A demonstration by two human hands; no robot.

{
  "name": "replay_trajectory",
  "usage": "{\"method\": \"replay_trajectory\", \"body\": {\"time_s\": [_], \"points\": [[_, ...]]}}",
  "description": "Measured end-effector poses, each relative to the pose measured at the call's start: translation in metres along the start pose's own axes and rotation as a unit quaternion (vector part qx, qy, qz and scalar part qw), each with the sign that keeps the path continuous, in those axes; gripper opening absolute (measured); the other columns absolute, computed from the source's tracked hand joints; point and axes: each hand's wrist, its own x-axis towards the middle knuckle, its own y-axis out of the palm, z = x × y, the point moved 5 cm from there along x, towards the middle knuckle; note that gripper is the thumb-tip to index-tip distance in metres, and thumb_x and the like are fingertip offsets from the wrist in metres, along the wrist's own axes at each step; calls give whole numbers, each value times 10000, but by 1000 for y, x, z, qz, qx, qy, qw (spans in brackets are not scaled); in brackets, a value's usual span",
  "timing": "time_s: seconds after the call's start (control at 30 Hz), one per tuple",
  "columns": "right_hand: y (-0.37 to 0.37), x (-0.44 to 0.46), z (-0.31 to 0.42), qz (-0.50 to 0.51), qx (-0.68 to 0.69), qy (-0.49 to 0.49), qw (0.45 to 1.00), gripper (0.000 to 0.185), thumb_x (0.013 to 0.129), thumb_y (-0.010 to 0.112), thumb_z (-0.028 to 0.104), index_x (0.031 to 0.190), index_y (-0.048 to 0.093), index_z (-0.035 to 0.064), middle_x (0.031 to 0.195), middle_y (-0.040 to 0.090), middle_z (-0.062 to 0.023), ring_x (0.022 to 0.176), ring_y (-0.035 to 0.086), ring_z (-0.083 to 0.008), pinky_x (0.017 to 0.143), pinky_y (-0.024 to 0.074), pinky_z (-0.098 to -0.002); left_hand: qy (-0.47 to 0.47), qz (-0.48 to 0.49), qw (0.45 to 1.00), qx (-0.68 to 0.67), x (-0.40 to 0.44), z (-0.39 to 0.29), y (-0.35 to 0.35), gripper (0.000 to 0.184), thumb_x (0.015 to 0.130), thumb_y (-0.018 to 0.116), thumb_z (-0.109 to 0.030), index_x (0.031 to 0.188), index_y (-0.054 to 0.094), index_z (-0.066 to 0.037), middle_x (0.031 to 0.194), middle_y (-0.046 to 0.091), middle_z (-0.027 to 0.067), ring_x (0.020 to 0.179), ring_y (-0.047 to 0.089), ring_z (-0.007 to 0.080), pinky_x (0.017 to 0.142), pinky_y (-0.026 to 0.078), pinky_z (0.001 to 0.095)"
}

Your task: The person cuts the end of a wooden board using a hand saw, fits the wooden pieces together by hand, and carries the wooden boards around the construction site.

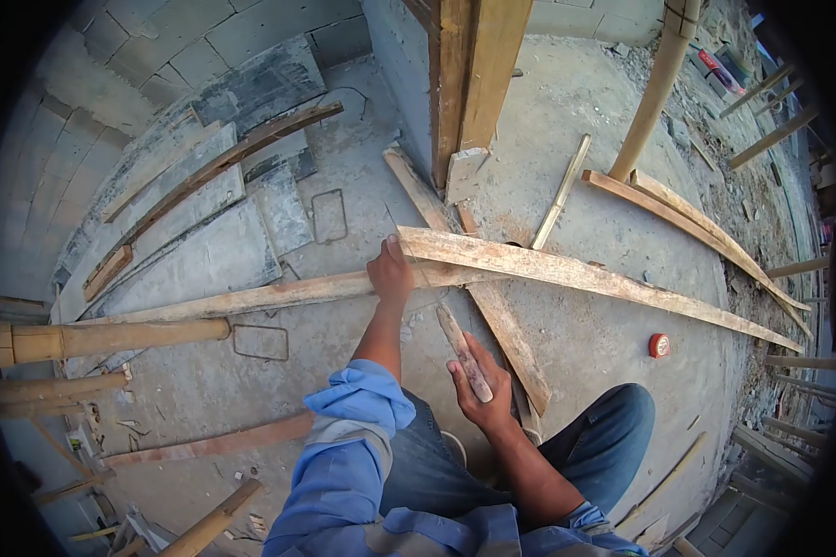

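Observation:
My left hand [390,271] is closed at the left end of a long pale plank [567,267], its thumb side against the plank's edge. This plank lies across a second long board [316,290]. A thin dark line runs past the plank's end; I cannot tell whether it is a blade or a wire. Lower and to the right, my right hand [486,382] is wrapped round a worn wooden handle [463,351], which points up and left toward the boards. Another board [511,343] slants beneath the planks toward my knees.
A red tape measure [659,345] lies on the concrete floor at right. A wooden post [481,88] stands ahead, with a bamboo pole [655,93] beside it. Grey panels [195,246] and a curved brown strip [223,172] lie at left. Bamboo [149,340] juts in from the left edge.

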Motion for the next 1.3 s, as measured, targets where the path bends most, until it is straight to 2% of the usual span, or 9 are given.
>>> {"method": "replay_trajectory", "body": {"time_s": [0.07,0.2,0.47,0.6,0.7,0.83,1.07,1.17,1.3], "points": [[15,15,-6,-16,10,-13,1000,458,938,749,123,1345,609,-32,1105,737,-209,980,744,-232,857,560,-323,-11,13,1000,-18,-3,3,-2,513,1097,308,-400,992,655,-36,806,688,286,797,654,519,745,485,595],[60,95,-17,9,33,-19,999,427,947,736,130,1326,612,-23,1120,724,-219,969,739,-272,817,558,-333,-55,68,993,-80,1,-6,-4,522,1099,296,-404,985,648,-36,822,686,297,820,646,536,739,480,606],[1,0,0,-15,25,10,1000,443,930,753,114,1321,613,-41,1152,719,-222,1045,736,-250,853,561,-338,-9,28,999,-18,-6,0,-6,523,1098,295,-388,1012,663,-26,866,694,294,857,655,519,767,483,599],[68,97,-11,21,37,11,999,443,939,746,140,1332,617,-21,1130,726,-216,1016,741,-258,849,559,-351,-38,59,997,-42,-3,8,-1,512,1098,306,-383,1013,661,-24,850,690,296,848,647,529,760,477,607],[52,79,-9,24,68,53,996,448,947,738,159,1342,611,-10,1132,726,-218,1006,744,-280,849,558,-356,-39,67,993,-85,-5,0,-7,509,1096,313,-389,1020,658,-21,838,686,300,842,641,538,762,470,619],[-3,-19,-7,40,-12,-34,999,501,938,735,135,1385,566,-16,1185,714,-252,1094,727,-343,889,586,-382,-18,38,998,-35,-3,6,-1,517,1097,303,-393,1035,660,-24,849,687,306,853,643,546,773,467,624],[59,84,-20,39,60,36,997,488,941,745,137,1363,576,-38,1148,728,-234,1044,741,-268,860,569,-353,-79,76,991,-71,-2,11,3,535,1098,289,-400,1074,655,-10,877,687,316,875,641,549,791,468,621],[19,31,-11,18,22,8,1000,472,938,747,133,1345,587,-44,1133,732,-227,1028,742,-257,855,568,-346,-43,46,997,-42,-4,9,2,536,1099,289,-401,1070,653,-9,891,692,314,884,638,551,803,466,621],[-6,-7,-11,6,14,-33,999,487,919,762,138,1355,594,0,1122,721,-247,1030,742,-349,821,583,-386,-34,36,999,-22,-4,10,4,527,1102,291,-392,1056,655,-14,894,690,313,881,640,542,802,464,619]]}}
